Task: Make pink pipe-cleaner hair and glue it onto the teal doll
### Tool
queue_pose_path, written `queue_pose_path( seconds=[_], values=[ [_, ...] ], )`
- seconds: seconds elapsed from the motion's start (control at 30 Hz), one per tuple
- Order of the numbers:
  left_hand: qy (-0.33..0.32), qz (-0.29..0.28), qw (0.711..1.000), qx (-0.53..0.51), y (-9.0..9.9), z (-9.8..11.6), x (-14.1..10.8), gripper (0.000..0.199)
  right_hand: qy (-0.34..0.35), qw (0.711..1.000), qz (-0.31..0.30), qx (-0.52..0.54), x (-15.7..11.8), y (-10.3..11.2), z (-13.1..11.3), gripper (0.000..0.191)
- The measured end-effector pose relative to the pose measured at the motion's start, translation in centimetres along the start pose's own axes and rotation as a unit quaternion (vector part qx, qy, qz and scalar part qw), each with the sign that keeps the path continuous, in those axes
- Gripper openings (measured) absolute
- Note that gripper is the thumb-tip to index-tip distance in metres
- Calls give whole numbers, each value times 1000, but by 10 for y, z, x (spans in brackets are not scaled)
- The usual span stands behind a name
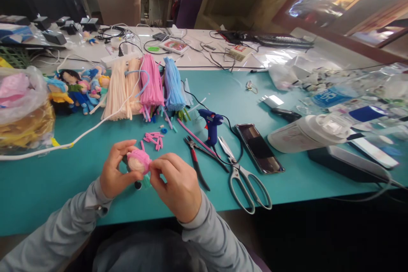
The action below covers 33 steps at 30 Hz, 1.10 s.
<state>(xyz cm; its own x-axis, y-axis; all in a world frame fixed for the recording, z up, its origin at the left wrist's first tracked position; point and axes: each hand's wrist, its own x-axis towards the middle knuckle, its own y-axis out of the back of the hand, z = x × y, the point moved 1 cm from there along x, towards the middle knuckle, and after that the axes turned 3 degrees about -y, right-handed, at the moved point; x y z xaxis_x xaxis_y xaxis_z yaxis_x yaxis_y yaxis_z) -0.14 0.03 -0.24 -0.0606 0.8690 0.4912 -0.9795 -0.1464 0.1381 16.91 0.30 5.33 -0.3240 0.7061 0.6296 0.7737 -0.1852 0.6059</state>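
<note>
A small doll's head (137,161), pink on top with a pale face, is held above the near edge of the green mat. My left hand (117,171) wraps its thumb and fingers round it from the left. On its right side, my right hand (174,182) pinches at the pink part with thumb and forefinger. Something teal and a small black piece show below the head. Short pink pieces (153,139) lie on the mat just beyond my hands.
Red-handled pliers (196,163), scissors (240,178), a blue glue gun (211,125) and a phone (259,148) lie right of my hands. A white bottle (306,134) lies further right. Pipe cleaner bundles (127,89), finished dolls (79,89) and a white cable (92,129) are beyond and left.
</note>
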Motion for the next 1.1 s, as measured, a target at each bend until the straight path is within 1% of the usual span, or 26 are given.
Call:
queue_pose_path(
  seconds=[0.1, 0.2, 0.37, 0.5, 0.63, 0.8, 0.97, 1.03, 1.1],
  values=[
    [12, 4, 1000, -15, 0, 0, 0, 68, -25, 999, 2, 42, 1, 5, 0, 11],
    [18, -1, 999, -28, 0, -1, -1, 68, -67, 994, -6, 87, 4, 14, 0, 7],
    [20, 0, 1000, -14, 1, -1, -1, 65, -137, 977, -13, 161, 14, 22, 5, 14],
    [3, -12, 1000, 5, 1, 2, 1, 61, -170, 960, -53, 216, 20, 19, 7, 12],
    [-9, -29, 999, 13, 1, 2, 2, 59, -188, 945, -89, 252, 23, 14, 7, 11],
    [-19, -35, 999, 7, 2, 1, 0, 63, -199, 940, -108, 256, 23, 10, 7, 13],
    [-9, -28, 999, 20, 2, -2, -1, 62, -209, 933, -126, 266, 21, 7, 9, 13],
    [-12, -24, 999, 23, 3, -2, -1, 61, -216, 925, -126, 286, 22, 8, 10, 13],
    [-13, -17, 999, 29, 4, -2, 0, 59, -222, 916, -123, 309, 23, 11, 12, 18]
  ],
)
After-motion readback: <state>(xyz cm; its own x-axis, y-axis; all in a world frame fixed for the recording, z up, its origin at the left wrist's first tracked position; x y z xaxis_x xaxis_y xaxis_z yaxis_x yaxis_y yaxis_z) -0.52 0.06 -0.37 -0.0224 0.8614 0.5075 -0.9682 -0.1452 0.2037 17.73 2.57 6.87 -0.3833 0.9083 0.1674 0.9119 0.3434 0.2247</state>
